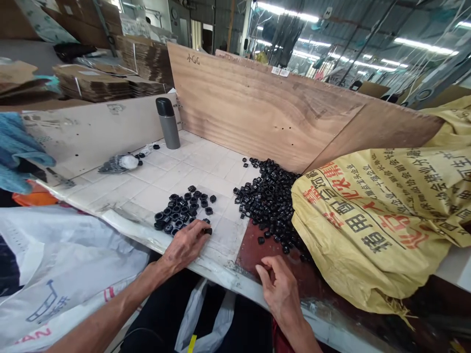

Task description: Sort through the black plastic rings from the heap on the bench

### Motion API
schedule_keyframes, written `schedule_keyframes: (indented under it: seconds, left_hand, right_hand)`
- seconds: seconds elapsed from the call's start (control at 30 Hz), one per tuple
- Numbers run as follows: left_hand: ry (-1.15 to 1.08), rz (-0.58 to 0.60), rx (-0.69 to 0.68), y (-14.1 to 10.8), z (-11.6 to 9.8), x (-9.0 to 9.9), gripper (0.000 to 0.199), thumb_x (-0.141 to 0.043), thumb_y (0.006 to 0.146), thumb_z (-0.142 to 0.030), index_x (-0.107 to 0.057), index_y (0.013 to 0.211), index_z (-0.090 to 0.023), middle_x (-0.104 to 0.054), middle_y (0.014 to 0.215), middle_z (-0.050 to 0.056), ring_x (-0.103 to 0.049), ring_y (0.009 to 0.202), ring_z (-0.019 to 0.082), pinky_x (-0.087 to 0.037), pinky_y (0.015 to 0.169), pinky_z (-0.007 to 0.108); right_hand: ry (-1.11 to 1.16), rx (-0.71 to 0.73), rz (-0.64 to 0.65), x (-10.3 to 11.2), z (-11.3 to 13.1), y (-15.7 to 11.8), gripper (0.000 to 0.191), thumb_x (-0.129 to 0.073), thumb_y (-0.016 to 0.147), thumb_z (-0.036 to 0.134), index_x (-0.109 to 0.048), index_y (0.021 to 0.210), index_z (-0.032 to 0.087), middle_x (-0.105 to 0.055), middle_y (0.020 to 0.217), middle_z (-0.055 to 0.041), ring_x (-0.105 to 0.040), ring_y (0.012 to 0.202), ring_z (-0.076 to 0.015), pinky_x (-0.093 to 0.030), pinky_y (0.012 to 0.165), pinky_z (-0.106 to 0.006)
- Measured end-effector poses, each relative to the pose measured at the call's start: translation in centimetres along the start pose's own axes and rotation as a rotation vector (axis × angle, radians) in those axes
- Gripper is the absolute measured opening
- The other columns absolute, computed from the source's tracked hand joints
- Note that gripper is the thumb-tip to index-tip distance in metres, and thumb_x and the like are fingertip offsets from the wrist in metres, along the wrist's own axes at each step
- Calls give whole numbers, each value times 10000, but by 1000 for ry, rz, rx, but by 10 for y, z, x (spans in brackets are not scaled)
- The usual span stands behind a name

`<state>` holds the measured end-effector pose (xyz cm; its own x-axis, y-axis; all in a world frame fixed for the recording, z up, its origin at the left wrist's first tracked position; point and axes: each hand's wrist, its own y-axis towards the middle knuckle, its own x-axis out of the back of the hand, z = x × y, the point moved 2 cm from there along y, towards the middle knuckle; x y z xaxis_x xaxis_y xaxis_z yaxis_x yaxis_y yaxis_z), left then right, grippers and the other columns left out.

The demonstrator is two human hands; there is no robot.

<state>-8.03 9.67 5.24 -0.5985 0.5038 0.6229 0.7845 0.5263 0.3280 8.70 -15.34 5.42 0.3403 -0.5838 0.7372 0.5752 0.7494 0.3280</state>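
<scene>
My left hand (pixel 187 243) is at the front edge of the white table surface, its fingers closed around a small black plastic nut (pixel 208 231). Just beyond it lies a small cluster of similar black nuts (pixel 179 210), ring-shaped with hollow centres. My right hand (pixel 281 284) hovers over the dark red board (pixel 253 247) at the front, fingers loosely curled, thumb and forefinger slightly apart. Nothing shows between them. A much larger heap of black nuts (pixel 274 193) spreads beyond this hand, against a yellow woven sack (pixel 353 220).
A grey bottle with a black lid (pixel 169 125) stands in the far left corner. Near the left board lies a clear plastic bag (pixel 116 164) with dark contents. Tall wooden panels (pixel 250 103) wall the back. White bags (pixel 66 264) hang at the front left.
</scene>
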Motion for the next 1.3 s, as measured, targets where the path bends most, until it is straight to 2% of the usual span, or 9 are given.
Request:
schedule_keyframes:
  seconds: [0.2, 0.3, 0.4, 0.53, 0.7, 0.77, 0.9, 1.0, 1.3]
  left_hand:
    - [-189, 30, 334, -4, 5, -5, 222, -596, 887, -353, -636, 1042, -200, -675, 787, 4, -648, 711, 171, -517, 645, 266]
    - [-130, 88, 208, -2, -7, -12, 189, -568, 897, -318, -635, 1037, -211, -666, 811, 7, -634, 694, 158, -506, 652, 264]
    - [-10, 105, 105, 3, -12, -19, 151, -557, 888, -264, -637, 1007, -217, -648, 807, 5, -622, 665, 151, -498, 651, 266]
    - [215, -6, 129, 11, 1, -17, 136, -556, 885, -237, -632, 989, -190, -633, 798, 18, -628, 664, 170, -508, 691, 294]
    - [531, -256, 106, 15, -1, -14, 245, -528, 924, -253, -640, 1130, -183, -628, 1086, 127, -651, 925, 277, -514, 777, 368]
    - [476, -254, 12, 22, -13, -28, 261, -539, 928, -262, -638, 1162, -201, -625, 1081, 124, -642, 961, 282, -514, 817, 373]
    - [207, -29, -75, 57, -32, -75, 373, -554, 915, -241, -566, 1288, -231, -609, 1069, 84, -637, 713, 179, -542, 703, 316]
    - [136, 30, -133, 81, -31, -98, 387, -527, 893, -145, -578, 1269, -220, -608, 1137, 95, -652, 825, 196, -550, 778, 336]
    - [25, 38, -91, 64, -13, -85, 249, -565, 909, -192, -654, 1138, -234, -688, 985, 67, -650, 936, 229, -525, 860, 371]
  right_hand:
    - [-104, 64, 132, 8, -36, -17, 132, -495, 908, 161, -576, 839, 238, -581, 804, -44, -616, 735, -213, -530, 683, -334]
    - [-73, 88, 94, 5, -27, -7, 188, -486, 840, 102, -583, 943, 226, -593, 872, -61, -625, 768, -217, -542, 699, -333]
    - [-29, 139, 143, 0, -11, 5, 483, -535, 766, 100, -549, 1237, 207, -570, 1173, -123, -648, 853, -226, -563, 759, -345]
    - [43, 225, 233, -16, -1, 25, 288, -442, 877, 78, -648, 1024, 217, -599, 1010, -82, -635, 745, -175, -554, 711, -293]
    - [142, 231, 152, -34, -12, 63, 391, -441, 761, -38, -628, 1018, 189, -614, 961, -77, -635, 889, -197, -538, 800, -299]
    - [133, 219, 133, -39, -18, 75, 450, -433, 716, -64, -627, 1035, 186, -633, 981, -80, -639, 922, -205, -530, 836, -317]
    - [157, 174, 52, -47, -31, 86, 426, -440, 810, -26, -608, 1135, 192, -662, 1047, -90, -653, 977, -219, -531, 875, -351]
    - [189, 158, 10, -49, -39, 87, 301, -482, 896, 61, -620, 1123, 204, -674, 1045, -85, -660, 979, -223, -539, 864, -352]
    - [119, 199, 20, -49, -37, 87, 70, -598, 881, 138, -621, 917, 194, -636, 943, -68, -637, 846, -204, -519, 756, -301]
